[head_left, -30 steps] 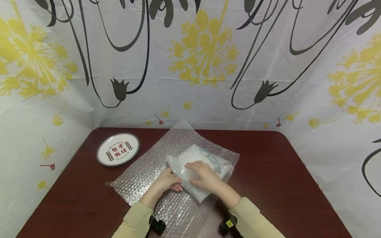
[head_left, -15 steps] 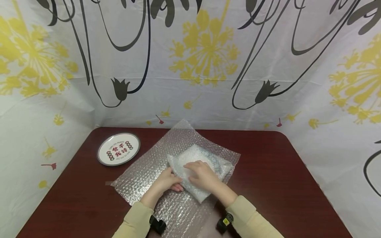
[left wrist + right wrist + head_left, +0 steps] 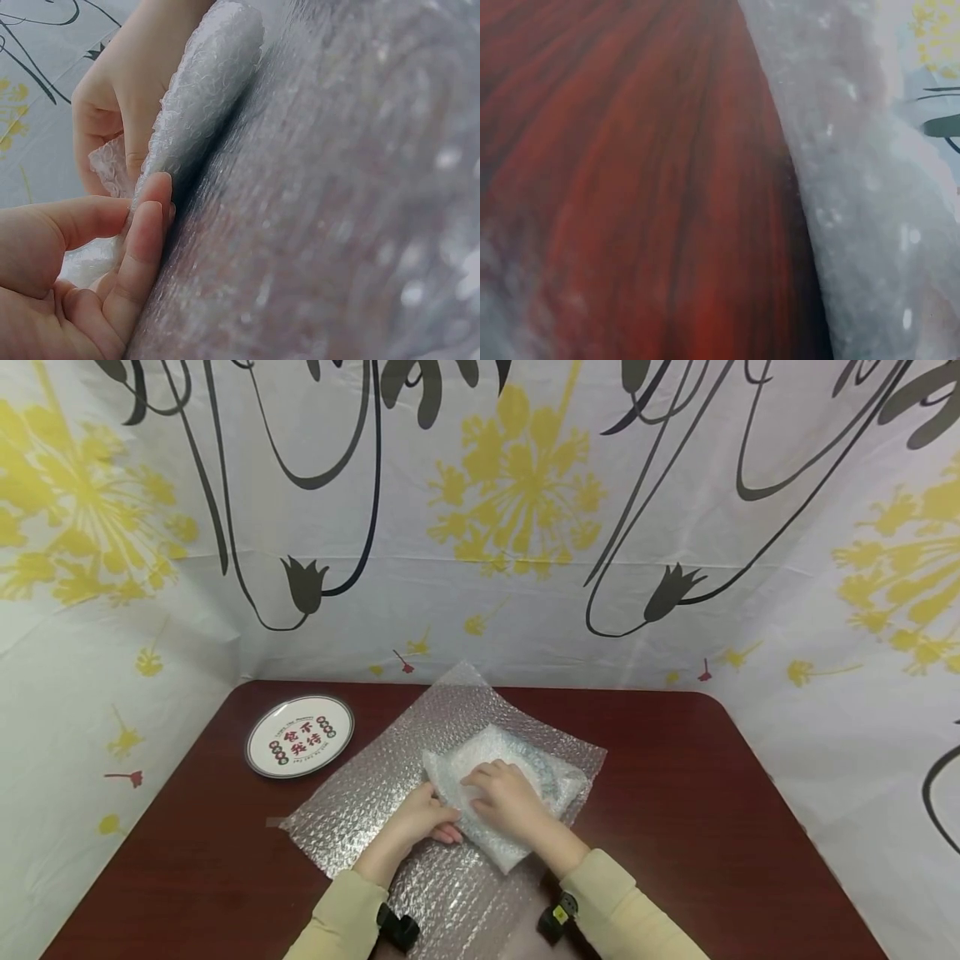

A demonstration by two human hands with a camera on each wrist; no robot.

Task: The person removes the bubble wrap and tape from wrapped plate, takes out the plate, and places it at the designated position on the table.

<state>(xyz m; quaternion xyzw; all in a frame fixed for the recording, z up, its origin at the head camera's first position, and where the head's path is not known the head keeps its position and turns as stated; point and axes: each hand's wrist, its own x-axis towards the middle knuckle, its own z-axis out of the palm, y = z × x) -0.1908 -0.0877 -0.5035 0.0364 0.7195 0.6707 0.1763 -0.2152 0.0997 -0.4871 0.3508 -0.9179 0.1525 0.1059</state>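
In the head view a folded bubble-wrap package [image 3: 553,777] lies on a larger spread sheet of bubble wrap [image 3: 375,777]. A round shape with a bluish rim shows faintly through the package. My left hand [image 3: 420,817] pinches the package's near left edge; in the left wrist view its thumb and fingers [image 3: 142,240] close on that edge. My right hand [image 3: 510,802] lies over the top of the package, fingers bent. A small bubble-wrap flap [image 3: 112,166] shows between its thumb and fingers in the left wrist view. The right wrist view shows the package's side [image 3: 840,187] but no hand.
A white plate [image 3: 300,737] with a dark rim and red characters lies at the back left of the dark red table [image 3: 690,810]. A patterned cloth [image 3: 390,527] hangs behind the table and along its sides. A tape strip [image 3: 274,822] sits by the sheet's left corner.
My right hand's fingers have bent more over the package, and its wrist has shifted slightly left. The left hand keeps its grip in nearly the same place.
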